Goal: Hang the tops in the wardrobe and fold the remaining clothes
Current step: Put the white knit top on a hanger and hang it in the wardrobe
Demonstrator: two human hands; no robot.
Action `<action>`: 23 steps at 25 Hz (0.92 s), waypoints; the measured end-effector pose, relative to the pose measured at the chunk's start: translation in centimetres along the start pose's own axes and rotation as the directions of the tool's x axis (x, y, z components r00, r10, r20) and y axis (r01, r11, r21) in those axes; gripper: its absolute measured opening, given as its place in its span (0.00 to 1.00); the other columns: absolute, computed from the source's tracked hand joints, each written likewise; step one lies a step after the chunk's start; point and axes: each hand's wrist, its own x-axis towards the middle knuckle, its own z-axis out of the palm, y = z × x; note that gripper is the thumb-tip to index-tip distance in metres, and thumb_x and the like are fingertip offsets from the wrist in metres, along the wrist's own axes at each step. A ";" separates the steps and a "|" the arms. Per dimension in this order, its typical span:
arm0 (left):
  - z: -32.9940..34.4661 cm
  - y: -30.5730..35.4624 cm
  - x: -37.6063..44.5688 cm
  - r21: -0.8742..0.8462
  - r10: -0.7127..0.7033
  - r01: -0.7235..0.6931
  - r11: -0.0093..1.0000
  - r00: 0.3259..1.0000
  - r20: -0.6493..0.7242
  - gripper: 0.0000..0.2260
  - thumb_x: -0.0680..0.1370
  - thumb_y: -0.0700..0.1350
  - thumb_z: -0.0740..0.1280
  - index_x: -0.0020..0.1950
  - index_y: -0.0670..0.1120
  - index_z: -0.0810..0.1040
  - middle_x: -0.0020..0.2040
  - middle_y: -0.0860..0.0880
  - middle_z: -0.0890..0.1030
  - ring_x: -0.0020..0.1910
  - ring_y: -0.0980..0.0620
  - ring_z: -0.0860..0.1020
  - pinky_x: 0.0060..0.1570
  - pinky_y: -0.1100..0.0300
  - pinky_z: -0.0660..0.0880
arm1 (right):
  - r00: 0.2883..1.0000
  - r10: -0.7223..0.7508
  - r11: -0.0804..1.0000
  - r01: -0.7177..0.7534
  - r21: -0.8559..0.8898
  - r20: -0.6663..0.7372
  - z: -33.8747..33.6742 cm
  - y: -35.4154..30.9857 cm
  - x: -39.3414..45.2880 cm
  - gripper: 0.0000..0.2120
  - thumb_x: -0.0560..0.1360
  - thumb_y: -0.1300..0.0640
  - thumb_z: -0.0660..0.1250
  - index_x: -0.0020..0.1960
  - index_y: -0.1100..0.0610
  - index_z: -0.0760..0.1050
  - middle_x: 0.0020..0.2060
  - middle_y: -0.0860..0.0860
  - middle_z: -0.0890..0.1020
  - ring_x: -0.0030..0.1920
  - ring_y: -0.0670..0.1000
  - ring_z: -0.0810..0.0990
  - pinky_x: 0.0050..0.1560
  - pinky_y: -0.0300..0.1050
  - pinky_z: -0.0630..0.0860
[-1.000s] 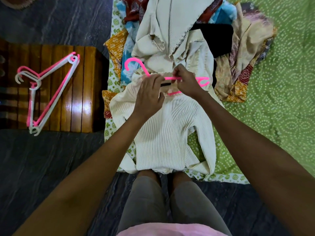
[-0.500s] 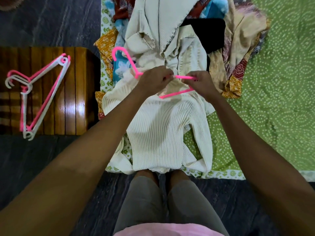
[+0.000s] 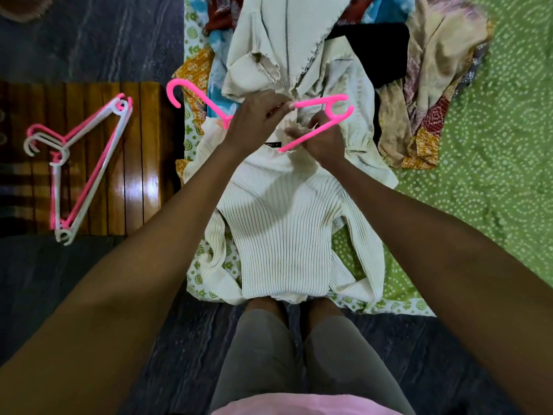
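- The left hand (image 3: 257,115), at centre-top of the frame, pinches the top bar of the pink hanger (image 3: 314,101) between thumb and fingertips, I'd say to steady it while its end is fed into the neckline.
- The right hand (image 3: 321,139), just right of it, has its fingers curled around the hanger's lower bar and the bunched collar together, which looks like a way to stretch the neck opening over the hanger's end.
- The cream ribbed top (image 3: 281,229) lies flat at the middle of the frame on the green bedspread (image 3: 493,145), hem towards the person's knees and collar under the hands. Laid out like that, the neck is easy to reach.
- Compared with half a second ago, the hanger is tilted higher. Its hook (image 3: 173,91) now reaches out over the bed's left edge, and the notched right end (image 3: 341,110) stands clear of the fabric, where before the right hand covered it.
- The top's black neck label (image 3: 270,144) now shows between the hands.
- At the top of the frame the pile of unsorted clothes (image 3: 359,55) waits behind the top.
- At the left of the frame the spare hangers (image 3: 86,163), pink and white, lie stacked on the wooden bench (image 3: 143,163), within reach for the next tops.
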 end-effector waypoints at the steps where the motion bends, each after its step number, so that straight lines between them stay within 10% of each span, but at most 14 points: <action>1: 0.1 0.0 0.0 -0.002 0.003 -0.003 1.000 1.000 -0.008 0.17 0.79 0.49 0.60 0.48 0.38 0.82 0.36 0.43 0.78 0.37 0.52 0.72 0.38 0.58 0.65 | 1.000 0.021 0.974 -0.022 -0.223 -0.006 0.5 -0.1 -0.2 0.23 0.64 0.41 0.76 0.45 0.53 0.69 0.37 0.49 0.77 0.40 0.51 0.76 0.40 0.43 0.67; 4: 0.4 -0.1 0.1 0.034 -0.002 0.002 0.999 1.000 0.003 0.14 0.79 0.47 0.61 0.47 0.39 0.82 0.34 0.50 0.71 0.35 0.54 0.69 0.36 0.62 0.60 | 0.990 0.128 0.936 -0.101 -0.337 0.059 1.6 0.6 -0.3 0.27 0.64 0.46 0.76 0.54 0.57 0.70 0.45 0.54 0.81 0.47 0.53 0.80 0.40 0.43 0.69; 6: 0.5 -0.3 0.2 0.044 -0.004 0.003 0.999 1.000 0.023 0.14 0.79 0.47 0.62 0.44 0.39 0.81 0.32 0.50 0.68 0.34 0.54 0.67 0.36 0.60 0.59 | 0.950 0.308 0.951 -0.309 -0.020 -0.053 0.9 1.5 0.8 0.15 0.65 0.57 0.77 0.46 0.60 0.75 0.43 0.57 0.81 0.45 0.54 0.81 0.40 0.44 0.74; 8: 0.6 -0.3 0.3 0.043 -0.006 0.004 0.999 0.999 0.051 0.14 0.79 0.47 0.62 0.42 0.39 0.80 0.31 0.46 0.69 0.33 0.51 0.68 0.35 0.59 0.60 | 0.785 0.613 0.628 -0.555 0.545 0.092 -0.9 2.3 1.8 0.06 0.69 0.68 0.69 0.45 0.64 0.76 0.39 0.59 0.80 0.34 0.54 0.81 0.34 0.46 0.79; 10: 0.9 -0.1 0.5 0.047 -0.013 0.008 0.999 0.994 0.106 0.15 0.78 0.48 0.61 0.45 0.39 0.82 0.32 0.43 0.72 0.34 0.49 0.71 0.35 0.59 0.60 | 0.687 0.650 0.255 -0.600 0.759 0.325 -2.8 3.0 2.0 0.06 0.75 0.67 0.60 0.48 0.62 0.75 0.31 0.54 0.77 0.22 0.48 0.75 0.21 0.37 0.73; 11: 1.1 0.0 0.5 0.051 -0.018 0.011 0.999 0.990 0.143 0.16 0.78 0.49 0.61 0.48 0.39 0.83 0.33 0.44 0.72 0.35 0.49 0.71 0.35 0.59 0.59 | 0.685 0.648 0.232 -0.594 0.770 0.333 -3.6 3.0 1.9 0.06 0.77 0.65 0.59 0.46 0.59 0.74 0.28 0.50 0.74 0.18 0.44 0.70 0.17 0.34 0.67; 16: 2.3 0.6 0.2 0.098 -0.033 0.014 0.995 0.980 0.195 0.15 0.78 0.49 0.61 0.52 0.41 0.83 0.35 0.43 0.73 0.38 0.46 0.73 0.36 0.58 0.60 | 0.747 0.651 0.597 -0.389 0.702 -0.139 -6.2 1.0 0.9 0.09 0.71 0.66 0.65 0.33 0.59 0.71 0.27 0.51 0.71 0.17 0.44 0.65 0.18 0.35 0.62; 19: 3.2 0.8 0.0 0.193 -0.085 0.038 0.980 0.966 0.245 0.18 0.77 0.51 0.59 0.53 0.40 0.82 0.41 0.37 0.78 0.43 0.41 0.77 0.39 0.53 0.68 | 0.778 0.362 0.929 -0.255 0.269 -0.513 -6.8 -0.6 0.2 0.05 0.69 0.66 0.65 0.38 0.63 0.81 0.31 0.52 0.79 0.28 0.49 0.78 0.28 0.37 0.75; 23: 5.4 2.3 -0.5 0.327 -0.194 0.077 0.942 0.919 0.342 0.13 0.79 0.45 0.61 0.52 0.39 0.81 0.49 0.37 0.79 0.50 0.40 0.77 0.44 0.52 0.70 | 0.875 -0.001 0.999 -0.021 -0.041 -0.484 -5.6 -3.5 -0.3 0.13 0.66 0.70 0.60 0.46 0.66 0.81 0.36 0.55 0.79 0.32 0.45 0.73 0.34 0.25 0.64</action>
